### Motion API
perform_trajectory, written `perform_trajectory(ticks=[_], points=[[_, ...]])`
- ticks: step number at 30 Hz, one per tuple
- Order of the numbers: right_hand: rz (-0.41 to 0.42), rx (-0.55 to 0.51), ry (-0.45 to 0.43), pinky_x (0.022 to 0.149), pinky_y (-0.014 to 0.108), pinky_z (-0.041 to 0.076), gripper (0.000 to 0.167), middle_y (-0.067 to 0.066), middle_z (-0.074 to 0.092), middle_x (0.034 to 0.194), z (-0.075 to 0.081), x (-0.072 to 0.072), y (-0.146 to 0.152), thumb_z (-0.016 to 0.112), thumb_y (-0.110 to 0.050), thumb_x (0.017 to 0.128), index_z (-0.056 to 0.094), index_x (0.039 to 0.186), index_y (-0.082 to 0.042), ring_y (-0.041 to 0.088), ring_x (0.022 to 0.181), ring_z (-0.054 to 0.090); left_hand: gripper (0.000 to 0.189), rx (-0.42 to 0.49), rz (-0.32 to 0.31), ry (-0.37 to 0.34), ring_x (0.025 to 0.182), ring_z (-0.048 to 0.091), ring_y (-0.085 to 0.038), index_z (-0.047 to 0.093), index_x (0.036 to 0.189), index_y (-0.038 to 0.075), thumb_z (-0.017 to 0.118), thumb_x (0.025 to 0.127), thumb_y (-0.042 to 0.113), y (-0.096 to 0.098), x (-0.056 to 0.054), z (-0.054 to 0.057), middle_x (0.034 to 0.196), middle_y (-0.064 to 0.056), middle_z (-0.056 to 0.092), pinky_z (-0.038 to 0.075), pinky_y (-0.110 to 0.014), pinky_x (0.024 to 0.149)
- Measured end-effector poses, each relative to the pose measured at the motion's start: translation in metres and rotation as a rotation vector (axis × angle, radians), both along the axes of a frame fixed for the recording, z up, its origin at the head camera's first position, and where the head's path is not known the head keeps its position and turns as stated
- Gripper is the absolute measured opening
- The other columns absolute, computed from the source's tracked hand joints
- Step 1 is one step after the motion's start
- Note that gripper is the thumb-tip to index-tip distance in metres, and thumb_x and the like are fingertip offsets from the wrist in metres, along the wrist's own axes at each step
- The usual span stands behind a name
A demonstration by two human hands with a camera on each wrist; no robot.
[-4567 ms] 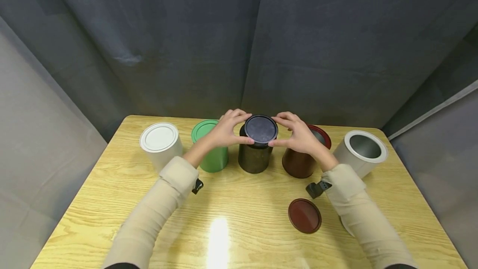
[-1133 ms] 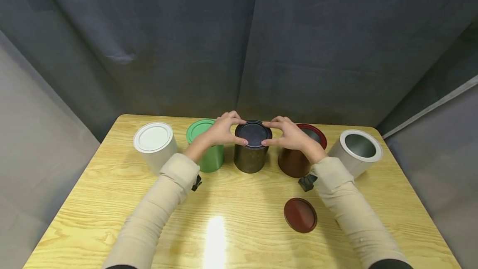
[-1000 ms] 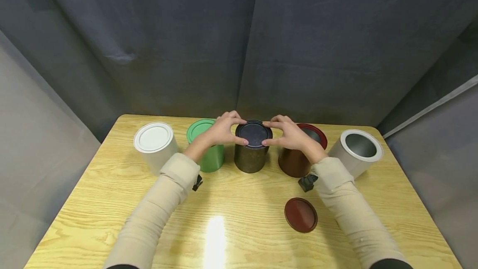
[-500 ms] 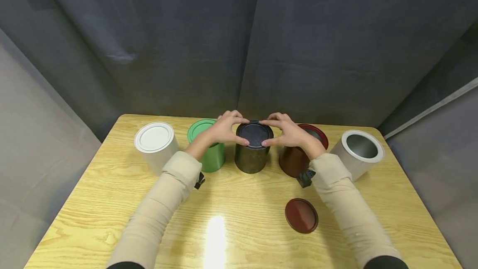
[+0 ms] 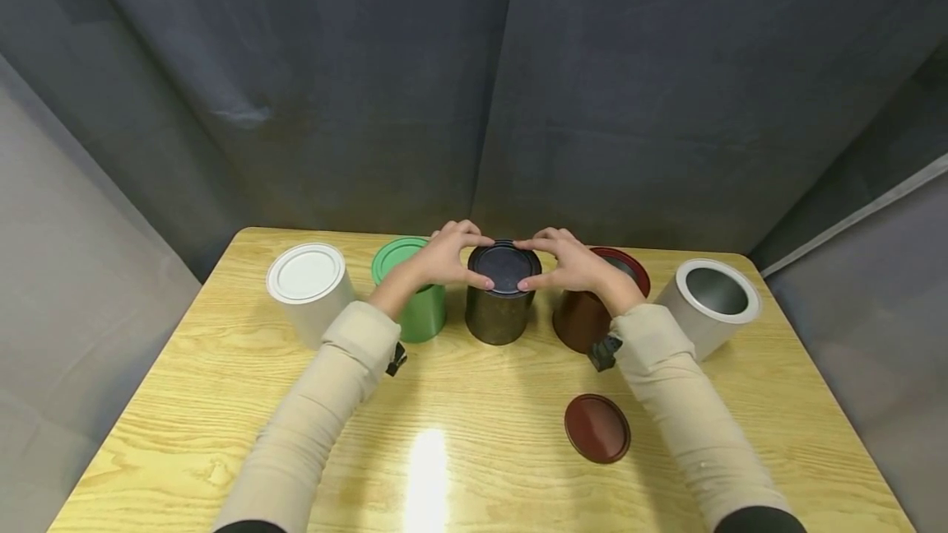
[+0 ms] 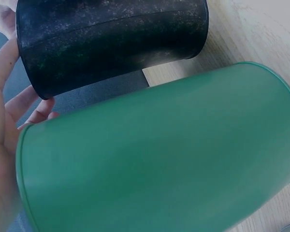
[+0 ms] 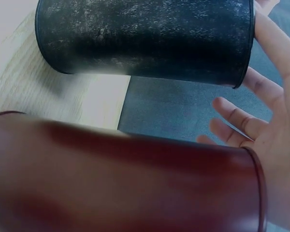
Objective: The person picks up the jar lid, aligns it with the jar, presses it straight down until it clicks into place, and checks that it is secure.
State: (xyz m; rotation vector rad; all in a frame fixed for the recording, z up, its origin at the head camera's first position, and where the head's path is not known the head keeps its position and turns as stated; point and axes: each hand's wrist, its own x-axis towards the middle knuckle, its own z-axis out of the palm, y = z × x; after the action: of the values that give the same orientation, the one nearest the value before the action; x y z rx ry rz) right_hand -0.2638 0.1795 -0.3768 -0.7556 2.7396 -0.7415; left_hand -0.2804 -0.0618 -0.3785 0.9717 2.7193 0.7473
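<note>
A dark black lid [image 5: 505, 267] sits on top of an upright black canister [image 5: 498, 317] at the table's back middle. My left hand [image 5: 447, 260] touches the lid's left side, thumb at the near edge and forefinger at the far edge. From the right, my right hand [image 5: 573, 261] touches the lid in the same way. In the right wrist view, its other fingers [image 7: 232, 116] spread apart, away from the canister. A lidded green canister [image 6: 150, 159] stands beside the left hand. Beside the right hand is an uncovered dark red canister [image 7: 125, 179].
A dark red lid [image 5: 597, 428] lies on the wooden table [image 5: 355, 467] in front, towards the right. A white canister with its lid on [image 5: 307, 286] stands far left. An uncovered white canister [image 5: 711, 303] stands far right. Grey curtains [image 5: 370, 89] hang behind.
Earlier, both hands held the black lid slightly above and to the right of the black canister's mouth; it came down onto the canister. Over the last second the hands barely shift.
</note>
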Motion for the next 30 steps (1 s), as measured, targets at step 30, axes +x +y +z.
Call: perform_trajectory(ticks=[30], points=[[-0.037,-0.061,0.129,0.080,0.041,0.035,0.047,0.014,0.048,0.110,0.001,0.011,0.007,0.073,-0.028,0.077,0.062,0.117,-0.007,0.028,0.098,0.037,0.053,0.026,0.016,0.046,0.109,0.037,-0.023,0.062,0.118,0.008,0.074,0.075,0.036,-0.009,0.007,0.004,0.117,-0.007,0.052,0.027,-0.038,0.087]])
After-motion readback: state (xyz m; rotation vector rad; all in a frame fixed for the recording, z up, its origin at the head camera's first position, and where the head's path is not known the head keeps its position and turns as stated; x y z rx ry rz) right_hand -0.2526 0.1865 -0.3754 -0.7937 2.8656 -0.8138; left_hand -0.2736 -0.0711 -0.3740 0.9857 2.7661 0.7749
